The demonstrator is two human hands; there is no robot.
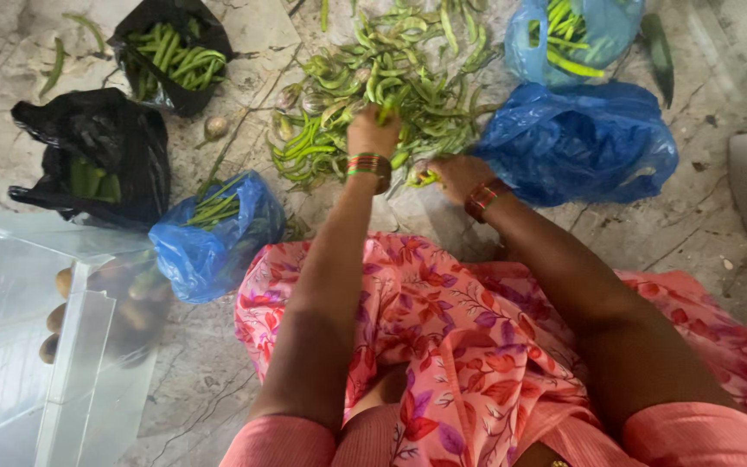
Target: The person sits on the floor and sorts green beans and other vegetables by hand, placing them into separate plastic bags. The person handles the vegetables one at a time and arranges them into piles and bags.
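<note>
A heap of green bean pods (408, 69) lies spread on the marble floor (702, 225) in front of me. My left hand (372, 131) rests on the near side of the heap, fingers closed around a few pods. My right hand (453, 173) is low at the heap's near edge, next to a blue plastic bag (581, 143), and grips a small green pod. Both wrists wear red and green bangles. My pink floral skirt (451, 346) fills the bottom of the view.
Another blue bag (564, 35) with green pods sits at the top right. A small blue bag (213, 233) of thin beans lies to my left. Two black bags (170, 56) (97, 160) hold green vegetables. A clear plastic bin (36, 337) stands at the lower left.
</note>
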